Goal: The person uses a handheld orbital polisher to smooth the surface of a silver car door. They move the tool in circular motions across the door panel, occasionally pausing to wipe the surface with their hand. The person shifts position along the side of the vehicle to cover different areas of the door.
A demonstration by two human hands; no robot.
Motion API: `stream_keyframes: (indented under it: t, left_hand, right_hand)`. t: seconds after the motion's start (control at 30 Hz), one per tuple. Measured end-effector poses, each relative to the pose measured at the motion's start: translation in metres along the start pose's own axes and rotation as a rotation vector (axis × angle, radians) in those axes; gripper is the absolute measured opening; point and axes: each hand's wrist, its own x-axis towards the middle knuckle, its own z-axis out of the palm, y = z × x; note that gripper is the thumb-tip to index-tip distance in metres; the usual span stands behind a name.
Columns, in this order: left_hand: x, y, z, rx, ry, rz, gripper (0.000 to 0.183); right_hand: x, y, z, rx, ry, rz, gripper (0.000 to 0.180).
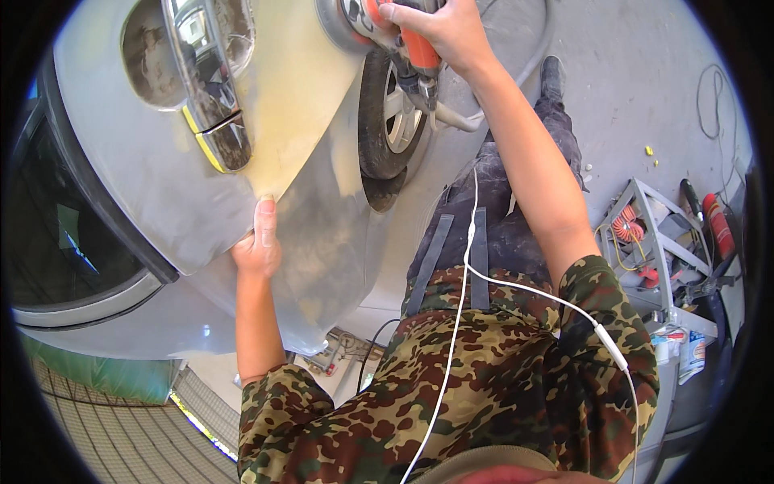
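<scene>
My right hand grips an orange-bodied disc sander at the top of the view. The sander's round pad is at the face of a grey car door, over a smooth yellowish filler patch; whether it touches cannot be told. My left hand holds the door's rear edge, thumb on the outer face and fingers hidden behind. Just above that thumb is the chrome door handle, with yellow along its lower edge. Grey and yellowish patches also mark the rear quarter panel.
A hose runs from the sander past the car wheel. To the right stands a metal frame rack with a coiled red hose. A thin cable lies on the floor. A white cord hangs down my front.
</scene>
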Motion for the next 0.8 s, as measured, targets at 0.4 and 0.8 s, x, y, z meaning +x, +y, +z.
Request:
stream_keyframes:
  t: [0.4,0.8]
  left_hand:
    - [-0.006,-0.007,-0.001,-0.119,0.095,-0.062,0.032]
    - [-0.009,-0.018,-0.006,-0.189,0.042,0.033,0.029]
  right_hand:
    - [-0.077,-0.024,0.030,-0.087,0.016,-0.194,0.080]
    - [-0.039,-0.005,0.021,-0.059,0.011,-0.061,0.079]
